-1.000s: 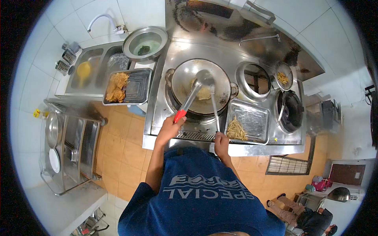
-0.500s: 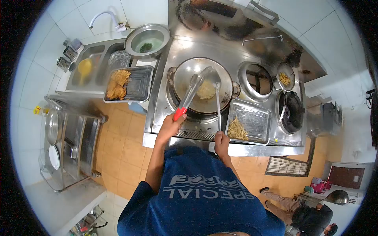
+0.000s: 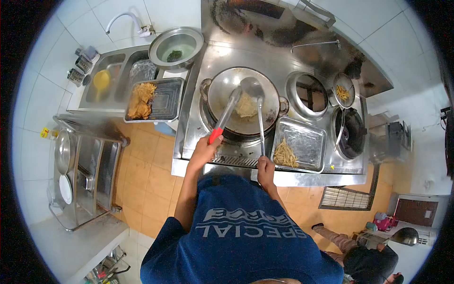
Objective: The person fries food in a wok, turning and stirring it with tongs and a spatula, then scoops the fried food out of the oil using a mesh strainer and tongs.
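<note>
My left hand (image 3: 204, 152) is closed around the red grip of metal tongs (image 3: 229, 111), whose tips reach into a large wok (image 3: 218, 87) on the stove. In my right hand (image 3: 266, 171) is the long handle of a round-headed metal ladle (image 3: 261, 125); its head lies over the far middle of the wok. Pale, clumped food (image 3: 246, 106) sits between the two tools in the wok. To the right of the wok, close to my right hand, a steel tray (image 3: 307, 142) holds pale fries (image 3: 285, 154) in its near left corner.
Left of the stove is a tray (image 3: 169, 99) with fried golden pieces (image 3: 141, 100), beside a double sink (image 3: 105, 61). A steel bowl (image 3: 184, 37) holds greens. A strainer (image 3: 343, 89) with fries rests at right. Another person (image 3: 369, 260) is at lower right; a metal trolley (image 3: 90, 175) stands left.
The tong tips have shifted slightly left and down, and the ladle's head now shows more clearly beyond the food. The person at lower right has moved a little lower.
</note>
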Demonstrator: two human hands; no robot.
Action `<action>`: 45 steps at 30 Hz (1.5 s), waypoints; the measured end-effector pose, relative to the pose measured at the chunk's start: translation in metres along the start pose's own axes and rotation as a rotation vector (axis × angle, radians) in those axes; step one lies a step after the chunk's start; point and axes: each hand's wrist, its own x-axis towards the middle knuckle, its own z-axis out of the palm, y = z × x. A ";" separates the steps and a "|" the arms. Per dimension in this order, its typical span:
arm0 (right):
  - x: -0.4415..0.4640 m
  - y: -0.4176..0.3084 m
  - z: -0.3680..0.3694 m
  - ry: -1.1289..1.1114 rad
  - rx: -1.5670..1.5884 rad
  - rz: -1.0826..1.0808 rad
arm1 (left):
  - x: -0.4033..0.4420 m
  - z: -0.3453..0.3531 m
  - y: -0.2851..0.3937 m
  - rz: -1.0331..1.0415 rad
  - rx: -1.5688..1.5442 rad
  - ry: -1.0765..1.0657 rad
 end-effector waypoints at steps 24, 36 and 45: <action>0.003 -0.005 -0.008 0.017 -0.153 -0.072 | 0.002 -0.006 0.007 0.145 0.287 0.087; 0.089 -0.014 -0.067 0.032 -0.660 0.026 | 0.035 -0.034 0.044 0.359 0.978 0.218; 0.139 -0.040 -0.093 0.113 -0.816 -0.149 | 0.090 -0.036 0.095 0.530 1.318 0.372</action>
